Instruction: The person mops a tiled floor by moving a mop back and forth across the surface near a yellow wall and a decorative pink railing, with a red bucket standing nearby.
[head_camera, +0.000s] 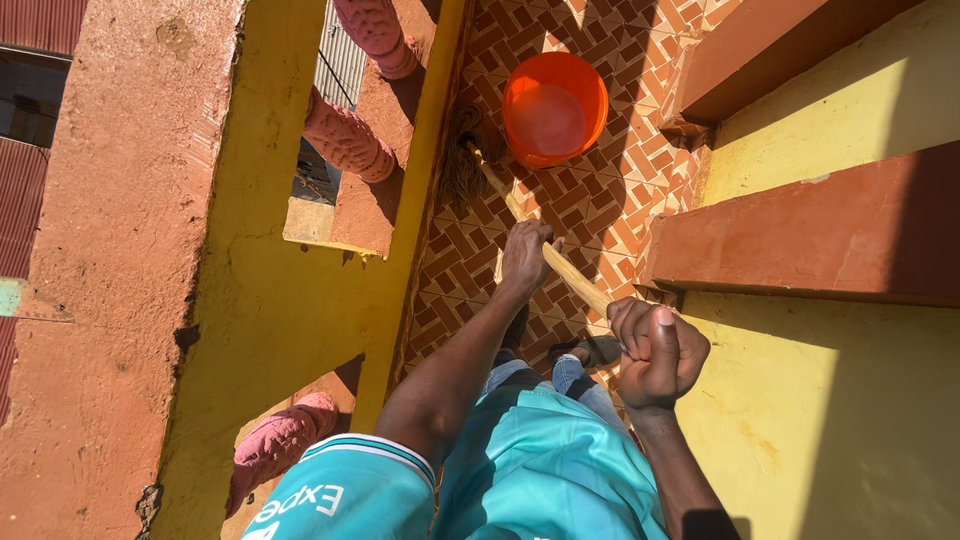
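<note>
I hold a mop by its pale wooden handle (575, 280) with both hands. My left hand (526, 255) grips the handle lower down, nearer the mop head. My right hand (655, 350) is closed around the top end of the handle, thumb up. The stringy brown mop head (462, 165) rests on the patterned red and cream tiled floor (600, 190), against the yellow base of the railing. An orange plastic bucket (553, 108) stands on the tiles just beyond the mop head.
A yellow and terracotta railing with pink balusters (345, 140) borders the tiled strip on the left. Steps with terracotta treads (830, 235) and yellow risers (830, 410) rise on the right. My feet in sandals (590, 352) stand on the tiles below.
</note>
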